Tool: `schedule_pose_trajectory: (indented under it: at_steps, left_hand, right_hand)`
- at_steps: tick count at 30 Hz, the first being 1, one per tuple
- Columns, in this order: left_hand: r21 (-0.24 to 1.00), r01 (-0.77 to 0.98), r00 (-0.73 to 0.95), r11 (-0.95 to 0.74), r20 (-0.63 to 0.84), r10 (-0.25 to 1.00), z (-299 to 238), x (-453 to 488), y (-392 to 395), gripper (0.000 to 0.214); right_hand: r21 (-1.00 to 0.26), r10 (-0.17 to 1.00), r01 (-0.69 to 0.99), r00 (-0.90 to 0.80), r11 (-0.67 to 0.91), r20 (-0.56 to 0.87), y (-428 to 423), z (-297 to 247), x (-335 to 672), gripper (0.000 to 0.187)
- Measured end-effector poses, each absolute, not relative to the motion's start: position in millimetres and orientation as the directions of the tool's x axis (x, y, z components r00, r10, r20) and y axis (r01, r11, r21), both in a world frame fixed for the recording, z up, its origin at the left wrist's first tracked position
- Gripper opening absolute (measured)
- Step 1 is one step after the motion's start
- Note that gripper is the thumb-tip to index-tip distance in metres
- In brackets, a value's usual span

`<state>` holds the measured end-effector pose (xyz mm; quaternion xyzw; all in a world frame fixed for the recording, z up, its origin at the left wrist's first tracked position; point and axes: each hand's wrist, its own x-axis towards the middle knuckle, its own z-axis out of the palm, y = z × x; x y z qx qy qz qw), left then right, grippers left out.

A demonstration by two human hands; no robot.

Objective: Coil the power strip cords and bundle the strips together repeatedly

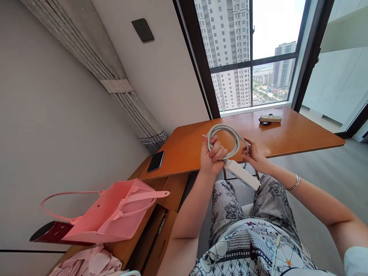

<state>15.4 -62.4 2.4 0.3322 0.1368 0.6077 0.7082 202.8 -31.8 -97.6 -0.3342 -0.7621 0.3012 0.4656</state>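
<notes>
A white power strip hangs tilted over my lap, its grey cord wound into loops above it. My left hand is closed around the left side of the loops, close to where the cord enters the strip. At the right side of the coil, my right hand pinches a single run of the cord between thumb and fingers. Below that hand a short length of cord hangs down behind the strip. The plug end cannot be made out.
A second power strip with a black cord lies on the far right of the wooden table. Near the left edge lies a phone. A pink bag and a dark red cylinder sit on the lower left cabinet.
</notes>
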Motion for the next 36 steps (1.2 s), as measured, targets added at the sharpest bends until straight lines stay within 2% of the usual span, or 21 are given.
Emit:
schedule_pose_trajectory:
  at_steps: [2,4,6,9,11,14,17,22,28,31,33,36]
  left_hand:
    - [0.635,-0.771,0.129,-0.052,0.235,0.963,7,13,-62,0.05]
    - [0.622,-0.77,0.037,-0.143,0.268,0.963,10,12,-60,0.05]
    - [0.609,-0.763,-0.033,-0.215,0.295,0.955,10,13,-57,0.049]
    - [0.627,-0.73,-0.083,-0.272,0.314,0.946,6,16,-49,0.048]
    - [0.663,-0.687,-0.1,-0.297,0.318,0.943,-1,20,-41,0.047]
    - [0.743,-0.594,-0.087,-0.308,0.322,0.943,-12,28,-30,0.042]
    - [0.825,-0.498,0.013,-0.268,0.316,0.949,-23,36,-23,0.034]
    - [0.909,-0.363,0.269,-0.204,0.312,0.911,-35,44,-20,0.036]
    - [0.927,-0.27,0.35,-0.26,0.346,0.871,-42,47,-22,0.056]
    - [0.954,-0.163,0.364,-0.25,0.294,0.884,-43,47,-25,0.07]
    - [0.97,-0.114,0.434,-0.215,0.243,0.868,-46,46,-26,0.077]
    - [0.982,-0.089,0.546,-0.166,0.187,0.816,-49,43,-25,0.078]
  right_hand:
    - [-0.778,0.808,0.275,-0.376,0.565,0.454,-32,-113,203,0.064]
    - [-0.761,0.824,0.346,-0.375,0.549,0.425,-33,-121,205,0.055]
    - [-0.685,0.831,0.471,-0.336,0.556,0.443,-34,-119,209,0.047]
    - [-0.428,0.834,0.737,-0.339,0.523,0.436,-41,-98,215,0.048]
    - [-0.195,0.857,0.856,-0.409,0.479,0.313,-49,-78,216,0.052]
    - [0.098,0.837,0.847,-0.532,0.523,0.131,-63,-52,210,0.055]
    - [0.264,0.766,0.749,-0.641,0.608,0.053,-76,-32,199,0.046]
    - [0.337,0.684,0.638,-0.729,0.693,-0.026,-93,-4,183,0.03]
    - [0.397,0.591,0.572,-0.802,0.718,0.087,-104,18,174,0.026]
    - [0.391,0.57,0.546,-0.819,0.741,0.062,-100,24,175,0.027]
    - [0.374,0.561,0.537,-0.826,0.756,0.053,-93,28,180,0.025]
    - [0.379,0.528,0.551,-0.832,0.744,0.172,-78,33,192,0.017]
